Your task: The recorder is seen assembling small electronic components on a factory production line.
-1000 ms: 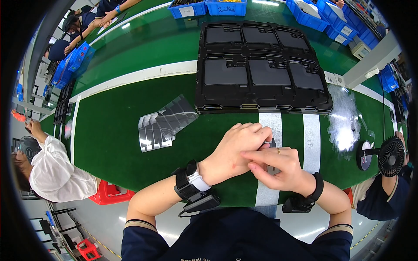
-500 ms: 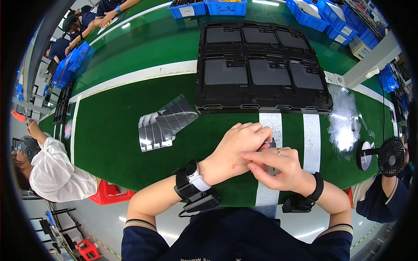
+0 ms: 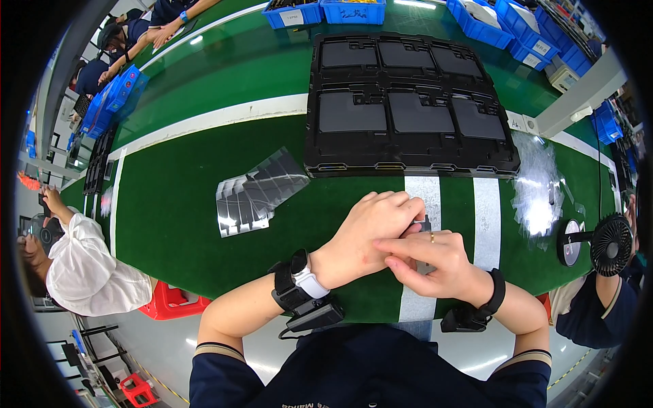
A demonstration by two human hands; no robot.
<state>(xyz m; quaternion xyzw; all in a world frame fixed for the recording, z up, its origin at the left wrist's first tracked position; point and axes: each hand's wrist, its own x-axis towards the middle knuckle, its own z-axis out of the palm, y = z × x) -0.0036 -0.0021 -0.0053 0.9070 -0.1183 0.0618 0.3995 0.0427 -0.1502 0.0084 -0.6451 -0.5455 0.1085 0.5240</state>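
My left hand [image 3: 371, 228] is closed, knuckles up, over a dark flat piece [image 3: 426, 224]; only a corner of it shows past the fingers, and the rest is hidden. Against the back of that hand rests the forefinger of my right hand [image 3: 435, 262]. Its thumb lies just below, close to the forefinger, and whatever may be between them is too small to make out. Left of my hands, a fan of clear film strips with dark sections [image 3: 262, 192] lies on the green mat [image 3: 173, 204].
Beyond my hands stands a black moulded tray [image 3: 408, 153] with several dark flat panels in its pockets. Loose clear films [image 3: 537, 190] and a small black fan [image 3: 610, 243] are on the right. Blue bins [image 3: 354, 12] line the back. A person in white [image 3: 95, 272] sits at left.
My right hand has shifted very slightly left along the back of my left hand. My left hand, the tray and the films keep their places.
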